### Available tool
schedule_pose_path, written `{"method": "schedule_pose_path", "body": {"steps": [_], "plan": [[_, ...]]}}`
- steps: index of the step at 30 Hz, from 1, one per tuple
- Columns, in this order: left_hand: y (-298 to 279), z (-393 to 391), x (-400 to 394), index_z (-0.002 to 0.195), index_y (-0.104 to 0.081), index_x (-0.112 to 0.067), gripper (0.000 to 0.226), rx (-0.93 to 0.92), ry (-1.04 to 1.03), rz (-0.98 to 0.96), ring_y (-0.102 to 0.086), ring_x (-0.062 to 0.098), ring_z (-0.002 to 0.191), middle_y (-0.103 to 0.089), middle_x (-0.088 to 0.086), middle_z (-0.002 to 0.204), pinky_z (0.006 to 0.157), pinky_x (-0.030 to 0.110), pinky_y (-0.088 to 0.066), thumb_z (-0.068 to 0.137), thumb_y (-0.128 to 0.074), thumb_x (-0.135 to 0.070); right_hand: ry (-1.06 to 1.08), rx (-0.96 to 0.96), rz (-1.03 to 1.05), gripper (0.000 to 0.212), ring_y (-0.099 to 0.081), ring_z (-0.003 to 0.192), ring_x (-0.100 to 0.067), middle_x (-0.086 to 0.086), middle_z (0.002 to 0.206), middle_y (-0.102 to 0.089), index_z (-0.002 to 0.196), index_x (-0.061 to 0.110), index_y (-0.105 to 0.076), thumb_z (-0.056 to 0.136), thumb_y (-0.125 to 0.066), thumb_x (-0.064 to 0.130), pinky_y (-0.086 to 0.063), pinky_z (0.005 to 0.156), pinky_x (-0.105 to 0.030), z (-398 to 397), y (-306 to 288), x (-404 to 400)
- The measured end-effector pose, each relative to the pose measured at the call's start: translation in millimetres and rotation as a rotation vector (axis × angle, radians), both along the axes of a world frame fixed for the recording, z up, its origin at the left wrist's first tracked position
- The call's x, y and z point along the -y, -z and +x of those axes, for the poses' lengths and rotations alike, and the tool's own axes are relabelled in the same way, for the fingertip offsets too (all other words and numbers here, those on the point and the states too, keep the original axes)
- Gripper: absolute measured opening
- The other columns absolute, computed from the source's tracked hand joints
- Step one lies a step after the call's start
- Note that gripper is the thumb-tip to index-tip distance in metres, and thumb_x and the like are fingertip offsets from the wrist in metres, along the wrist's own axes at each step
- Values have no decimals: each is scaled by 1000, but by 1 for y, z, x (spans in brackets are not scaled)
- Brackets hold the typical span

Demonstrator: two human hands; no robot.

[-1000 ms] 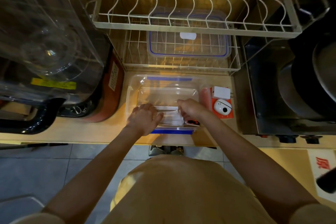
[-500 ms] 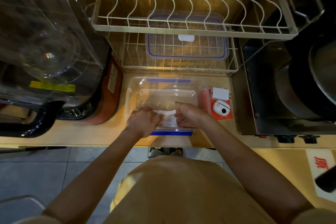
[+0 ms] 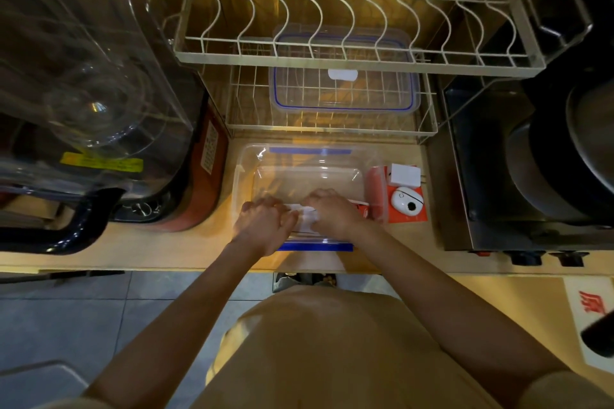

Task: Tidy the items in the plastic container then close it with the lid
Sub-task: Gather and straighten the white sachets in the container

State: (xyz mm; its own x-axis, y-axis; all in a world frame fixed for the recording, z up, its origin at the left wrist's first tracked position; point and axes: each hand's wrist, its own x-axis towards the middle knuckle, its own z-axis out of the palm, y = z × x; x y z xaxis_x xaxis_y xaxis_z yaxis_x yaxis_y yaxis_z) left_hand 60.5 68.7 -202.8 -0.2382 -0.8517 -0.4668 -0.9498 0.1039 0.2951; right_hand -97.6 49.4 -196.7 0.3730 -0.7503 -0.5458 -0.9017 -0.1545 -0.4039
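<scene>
A clear plastic container [image 3: 246,173] with blue clips stands open on the wooden counter, just in front of me. Inside it, at the near wall, my left hand [image 3: 264,224] and my right hand [image 3: 334,211] are close together, both gripping a white packet [image 3: 307,214]. A small red-and-white item [image 3: 362,207] lies in the container by my right wrist. The clear lid with a blue seal [image 3: 344,90] rests on the lower shelf of the wire rack behind the container.
An orange box [image 3: 407,196] showing a white round device sits right of the container. A two-tier wire dish rack [image 3: 349,56] overhangs the back. A big clear appliance [image 3: 86,83] stands at the left, a dark cooker [image 3: 531,159] at the right.
My hands have come closer together over the white packet and shifted slightly toward the near wall of the container. The container has not moved.
</scene>
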Motion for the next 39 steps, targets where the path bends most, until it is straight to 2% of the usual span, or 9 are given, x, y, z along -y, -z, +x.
{"method": "schedule_pose_path", "body": {"steps": [4,7,11,16,21,29,32,35,39], "plan": [[1,0,0,113,-61,-16,44,4,-30,-13,-52,23,113,-58,6,126,97,39,-37,93,-30,-40,-35,-84,-43,42,-47,120,-30,-13,128,-52,128,16,-53,87,-57,23,-41,96,-36,5,7,-1],[1,-1,-1,114,-60,-17,43,5,-42,-6,-53,22,113,-61,7,124,99,39,-37,93,-30,-41,-34,-141,-67,36,-52,117,-28,-10,128,-56,123,14,-58,89,-56,25,-45,97,-39,1,12,1],[-1,-1,-1,119,-58,-20,41,-2,-31,-12,-48,21,121,-57,4,129,104,39,-33,93,-33,-41,26,-40,-30,30,-54,111,-25,-9,121,-60,116,16,-63,88,-59,26,-45,92,-35,-1,13,2],[-2,-1,2,122,-55,-21,41,-10,6,4,-44,21,127,-53,3,135,108,40,-29,94,-32,-41,51,-16,-72,47,-43,124,-27,-11,130,-52,129,14,-53,86,-62,27,-35,102,-34,-2,9,2],[-1,-1,1,122,-55,-22,43,-7,-14,26,-47,22,125,-55,4,133,108,40,-29,94,-31,-43,61,-10,-29,45,-40,128,-27,-12,138,-46,135,10,-45,91,-50,16,-34,106,-36,-2,9,1],[-3,-1,1,121,-55,-21,41,-3,-21,2,-51,23,118,-58,6,128,103,39,-34,93,-33,-41,88,11,34,32,-54,113,-30,-14,121,-61,117,10,-61,91,-44,6,-45,97,-42,-1,15,2],[-2,-1,1,128,-49,-22,44,7,-5,22,-45,22,126,-51,4,137,108,41,-29,94,-32,-43,167,71,40,35,-56,113,-30,-14,122,-61,120,10,-60,91,-43,4,-46,97,-40,-6,16,4],[-2,-1,1,131,-44,-23,43,1,18,29,-40,22,131,-48,4,140,113,42,-22,95,-31,-42,387,201,124,33,-57,113,-25,-10,127,-59,121,8,-59,94,-41,5,-47,94,-31,-15,6,6],[0,0,1,135,-39,-24,45,16,47,38,-33,21,136,-44,4,144,116,43,-15,95,-29,-41,698,283,277,25,-58,92,-28,-25,101,-64,90,-8,-64,91,-42,3,-49,84,-36,-27,-13,12]]}}
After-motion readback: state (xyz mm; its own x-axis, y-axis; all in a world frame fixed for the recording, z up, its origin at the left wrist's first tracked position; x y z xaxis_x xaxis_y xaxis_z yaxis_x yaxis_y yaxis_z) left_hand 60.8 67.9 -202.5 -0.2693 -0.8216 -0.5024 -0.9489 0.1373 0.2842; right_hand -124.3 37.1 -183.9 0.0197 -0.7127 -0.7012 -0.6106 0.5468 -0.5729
